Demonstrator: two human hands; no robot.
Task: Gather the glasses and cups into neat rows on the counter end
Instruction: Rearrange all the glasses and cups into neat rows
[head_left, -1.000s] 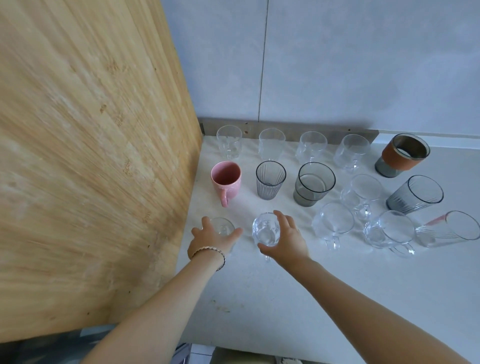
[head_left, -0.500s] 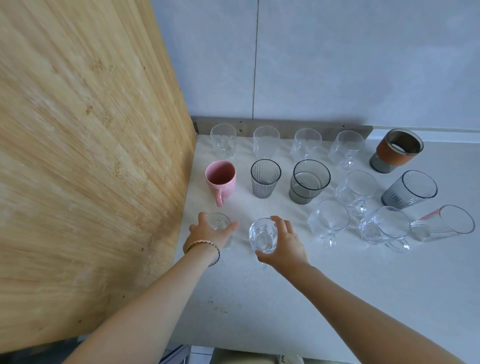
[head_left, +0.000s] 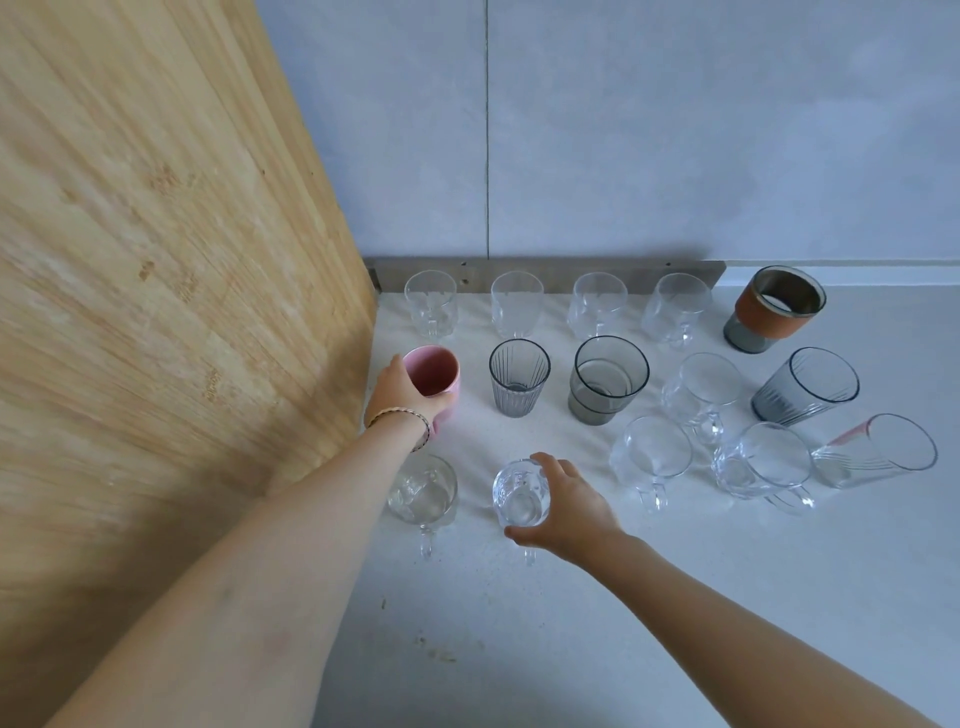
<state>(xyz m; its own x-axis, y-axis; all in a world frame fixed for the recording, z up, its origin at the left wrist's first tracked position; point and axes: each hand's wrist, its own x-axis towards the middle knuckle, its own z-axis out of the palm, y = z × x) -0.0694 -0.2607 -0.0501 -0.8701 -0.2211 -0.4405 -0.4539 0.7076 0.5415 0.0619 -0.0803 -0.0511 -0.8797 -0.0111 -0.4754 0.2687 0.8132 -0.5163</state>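
**No readable text**

No word, label, brand, number or sign can be read anywhere in the head view. The glasses, cups, counter, wall and wooden panel carry no legible marking.

Four clear glasses (head_left: 556, 304) stand in a row at the back, at 12 o'clock. In the middle row a pink mug (head_left: 434, 374) stands at 9 o'clock, held. A striped grey glass (head_left: 518, 376) and a smoky glass (head_left: 607, 379) stand beside it. Two clear mugs (head_left: 423, 493) stand in front, at 6 o'clock.
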